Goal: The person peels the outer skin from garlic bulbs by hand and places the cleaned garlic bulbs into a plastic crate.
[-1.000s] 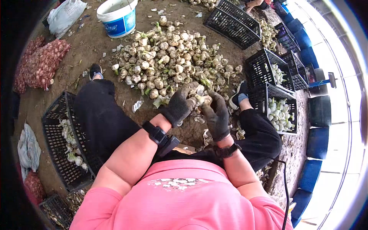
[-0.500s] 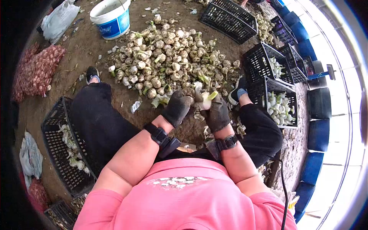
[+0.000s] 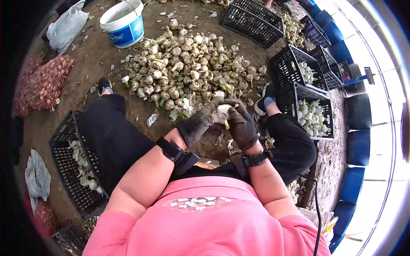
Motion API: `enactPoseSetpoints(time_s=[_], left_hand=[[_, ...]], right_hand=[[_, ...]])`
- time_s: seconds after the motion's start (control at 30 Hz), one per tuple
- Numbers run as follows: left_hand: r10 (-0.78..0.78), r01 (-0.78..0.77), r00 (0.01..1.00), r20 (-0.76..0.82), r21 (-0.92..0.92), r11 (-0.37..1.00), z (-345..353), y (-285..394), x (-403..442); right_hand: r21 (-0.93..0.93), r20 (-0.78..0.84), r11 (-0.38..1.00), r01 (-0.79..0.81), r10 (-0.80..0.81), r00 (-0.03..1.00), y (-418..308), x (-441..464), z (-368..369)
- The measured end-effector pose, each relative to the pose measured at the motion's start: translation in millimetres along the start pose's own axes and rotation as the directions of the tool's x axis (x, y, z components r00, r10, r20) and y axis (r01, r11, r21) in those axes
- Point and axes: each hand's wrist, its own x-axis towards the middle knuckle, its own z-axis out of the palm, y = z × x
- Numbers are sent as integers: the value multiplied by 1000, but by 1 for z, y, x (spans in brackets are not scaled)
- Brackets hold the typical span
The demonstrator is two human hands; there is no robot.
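A peeled white garlic bulb (image 3: pixel 223 109) is held between my two gloved hands over the near edge of a garlic pile. My left hand (image 3: pixel 197 124), in a dark dirty glove, closes its fingers on the bulb from the left. From the right, my right hand (image 3: pixel 242 128), gloved the same way, grips the bulb with bent fingers. The short green stem points down between the hands. Just beyond them lies the heap of soil-covered garlic bulbs (image 3: pixel 179 64), with loose white skins at its near side.
To the right, a black crate (image 3: pixel 294 100) holds cleaned garlic, with more crates (image 3: pixel 290 55) behind. A crate (image 3: pixel 64 170) with garlic scraps stands left of my leg. A white-blue bucket (image 3: pixel 124 32) and red net sacks (image 3: pixel 47 81) are at the far left.
The garlic bulb has turned in my hands; its stem pointed up and right before and now points down. A white skin now shows on the near edge of the pile.
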Motion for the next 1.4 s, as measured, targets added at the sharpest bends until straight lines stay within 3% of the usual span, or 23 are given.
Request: enactPoseSetpoints(time_s=[0.1, 0.2, 0.27, 0.33, 0.4, 0.47, 0.53, 0.6, 0.67, 0.7, 0.77, 0.8, 0.87, 0.9, 0.93, 0.97, 1.03, 1.1, 1.27, 1.3, 1.33, 1.37, 1.4], left_hand=[[59, -59, 995, -77, 5, 998, -3, -15, -2], [12, -32, 994, -112, -181, 983, -1, -17, -2], [115, -78, 950, -292, 134, 988, 0, -18, -3], [162, -96, 933, -320, 212, 972, -2, -20, -1], [211, -109, 913, -350, 290, 951, -6, -21, 0], [256, -71, 918, -303, 509, 858, -3, -14, -6], [240, -60, 921, -306, 497, 865, -6, -11, -6], [265, -42, 938, -226, 682, 730, -12, -8, -8], [336, -101, 917, -214, 690, 717, -12, -9, -9], [405, -161, 893, -198, 698, 697, -12, -10, -9], [271, -112, 938, -215, 553, 825, -7, 6, -14], [133, -43, 969, -206, 391, 919, -6, 12, -16], [148, -78, 975, -166, 365, 928, -18, -9, -10], [164, -113, 978, -127, 338, 934, -25, -21, -5], [164, -115, 979, -121, 341, 933, -21, -15, -7], [55, -38, 993, -101, 164, 986, -14, -5, -12], [-87, 81, 996, -31, -153, 985, 2, 9, -21], [-69, 78, 996, 49, -226, 971, 12, 18, -26], [19, -9, 998, 53, -192, 981, 8, 4, -25], [35, -27, 998, 42, -165, 986, 4, 1, -23], [38, -41, 999, -34, -97, 994, -4, -6, -16], [39, -43, 993, -109, -33, 999, -11, -14, -10], [39, -34, 983, -178, 30, 999, -13, -19, -5]], right_hand=[[71, 3, 990, -119, 119, 993, -14, 2, 9], [15, 66, 990, -141, 140, 988, -12, 6, 6], [-162, -173, 987, 2, -31, 984, -1, 8, 12], [-237, -317, 969, -75, -4, 949, -9, 4, 11], [-851, -115, 522, -46, -100, 988, -20, 3, 9], [-838, -58, 546, -12, -67, 996, -22, 10, 15], [-906, 15, 423, 21, -19, 1000, -32, 12, 20], [-918, 26, 395, 34, -26, 999, -29, 12, 23], [-972, 98, 202, 118, -104, 990, -25, 11, 26], [-972, 98, 203, 118, -103, 990, -22, 11, 25], [-977, 156, 122, 177, -165, 974, -12, 12, 18], [-977, 155, 122, 176, -166, 974, -1, 14, 11], [-730, -132, 680, -63, -49, 990, 15, 20, -3], [-602, -166, 791, -107, 7, 986, 15, 19, -9], [-601, -170, 792, -105, 2, 985, 25, 22, -20], [-586, -85, 810, -23, -33, 996, 37, 25, -28], [-804, 139, 555, 216, -178, 974, 54, 23, -36], [-289, -89, 957, 21, -48, 995, 127, 31, -30], [-696, -14, 712, 89, -138, 990, 85, 25, -26], [-832, 4, 547, 89, -154, 988, 90, 30, -52], [-589, -94, 802, -101, 56, 994, 66, 23, -46], [-264, -188, 915, -307, 263, 946, 41, 16, -39], [123, -146, 942, -313, 329, 933, 1, 5, -23]])
